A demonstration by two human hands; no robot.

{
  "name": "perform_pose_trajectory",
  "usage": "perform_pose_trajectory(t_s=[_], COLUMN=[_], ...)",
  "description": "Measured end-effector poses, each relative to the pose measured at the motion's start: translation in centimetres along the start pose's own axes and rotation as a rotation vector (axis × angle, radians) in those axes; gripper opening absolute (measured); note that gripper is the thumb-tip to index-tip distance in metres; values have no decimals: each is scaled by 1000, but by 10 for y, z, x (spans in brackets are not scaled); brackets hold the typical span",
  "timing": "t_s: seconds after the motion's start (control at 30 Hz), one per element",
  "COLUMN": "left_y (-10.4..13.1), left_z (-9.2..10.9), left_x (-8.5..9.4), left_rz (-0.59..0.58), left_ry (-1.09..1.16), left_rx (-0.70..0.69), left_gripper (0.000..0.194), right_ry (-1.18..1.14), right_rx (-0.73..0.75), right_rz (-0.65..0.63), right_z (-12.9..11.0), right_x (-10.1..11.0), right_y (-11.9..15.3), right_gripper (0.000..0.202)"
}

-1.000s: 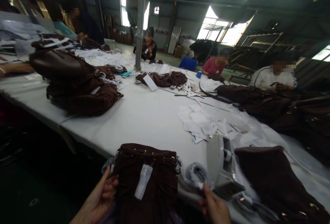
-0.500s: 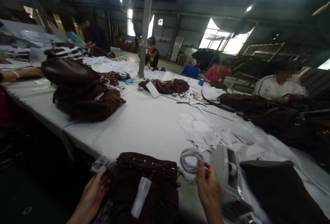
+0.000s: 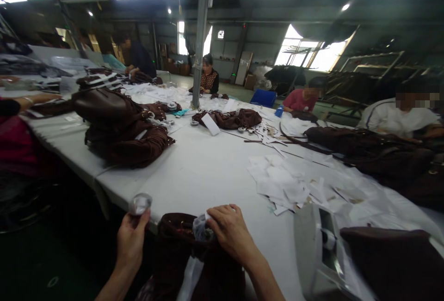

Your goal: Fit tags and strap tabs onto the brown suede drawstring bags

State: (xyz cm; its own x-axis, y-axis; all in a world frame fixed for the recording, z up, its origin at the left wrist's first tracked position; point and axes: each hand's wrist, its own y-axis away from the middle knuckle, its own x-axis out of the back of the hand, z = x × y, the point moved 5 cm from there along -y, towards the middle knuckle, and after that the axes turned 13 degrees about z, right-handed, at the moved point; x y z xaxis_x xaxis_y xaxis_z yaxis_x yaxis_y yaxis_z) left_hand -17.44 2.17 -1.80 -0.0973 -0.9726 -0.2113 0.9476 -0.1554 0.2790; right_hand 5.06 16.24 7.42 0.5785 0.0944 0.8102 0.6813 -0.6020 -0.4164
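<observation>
A dark brown drawstring bag (image 3: 199, 271) stands upright at the near table edge, its mouth facing up. A white strip (image 3: 191, 275) hangs down its front. My right hand (image 3: 227, 231) is closed on a greyish coil (image 3: 203, 228), bunched at the bag's mouth; its fingers partly cover the coil. Left of the bag, my left hand (image 3: 133, 236) pinches a round, ring-shaped greyish piece (image 3: 140, 204), shiny like clear wrap, and holds it up apart from the bag. The bag's inside is mostly hidden.
A grey tape dispenser (image 3: 310, 250) stands right of the bag, beside a dark brown panel (image 3: 388, 259). White paper scraps (image 3: 280, 181) lie beyond it. Stacked brown bags (image 3: 121, 130) stand left on the white table (image 3: 204, 167). A post (image 3: 199, 46) rises behind; several co-workers sit or stand around.
My right hand has moved left with the coil, from beside the bag to its mouth. My left hand has lifted the ring-shaped piece slightly. The bag's mouth now gapes more.
</observation>
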Motion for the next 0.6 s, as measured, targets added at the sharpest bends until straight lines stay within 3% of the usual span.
perform_pose_trajectory(t_s=[0.07, 0.17, 0.27, 0.33, 0.4, 0.5, 0.57, 0.6], left_y=[13, 42, 67, 77, 84, 92, 94, 94], left_z=[23, 49, 65, 70, 72, 65, 56, 52], left_x=[-16, -45, -66, -73, -72, -63, -56, -54], left_rz=[-175, -547, -868, -1011, -1096, -1148, -1109, -1082], left_ry=[-112, -372, -579, -670, -737, -806, -857, -886], left_rx=[-140, -283, -403, -457, -505, -612, -699, -734], left_gripper=[36, 40, 36, 33, 40, 86, 105, 104], right_ry=[-42, -87, -61, -29, -6, 29, 18, -8], right_rx=[-10, -17, -27, -49, -56, -39, -78, -127], right_rz=[3, 42, 96, 163, 248, 398, 504, 551], right_z=[0, 0, -2, -2, 0, 9, 20, 28], right_x=[-1, -2, -6, -10, -12, -9, -2, 2], right_y=[3, 7, 11, 13, 15, 18, 25, 30], right_gripper=[21, 27, 29, 27, 26, 25, 30, 34])
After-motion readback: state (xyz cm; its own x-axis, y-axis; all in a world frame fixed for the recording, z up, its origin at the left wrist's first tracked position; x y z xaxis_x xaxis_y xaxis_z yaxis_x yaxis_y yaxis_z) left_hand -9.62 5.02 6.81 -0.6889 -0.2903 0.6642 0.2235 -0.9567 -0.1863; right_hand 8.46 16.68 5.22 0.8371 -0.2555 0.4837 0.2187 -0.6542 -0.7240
